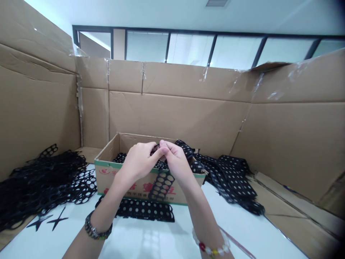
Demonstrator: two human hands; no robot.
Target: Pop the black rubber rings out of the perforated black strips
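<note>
A black perforated strip [161, 185] with rows of round holes hangs in front of the box's front wall, its upper end held by both hands. The left hand [138, 162] and right hand [175, 160] meet just above the box rim. Their fingertips [161, 144] are together, clamped on the strip, though the exact grip is partly hidden. Directly below the fingers stands an open cardboard box [113, 183] containing more black strip. A further black strip [145, 210] lies on the white table [151, 241] nearer the wrists. Left of the left hand lies a tangled black pile [45, 183]; right of the right hand, a second black pile [229, 176] runs from the box rim down to the table. Taped cardboard panels [172, 115] stand beyond the fingers.
</note>
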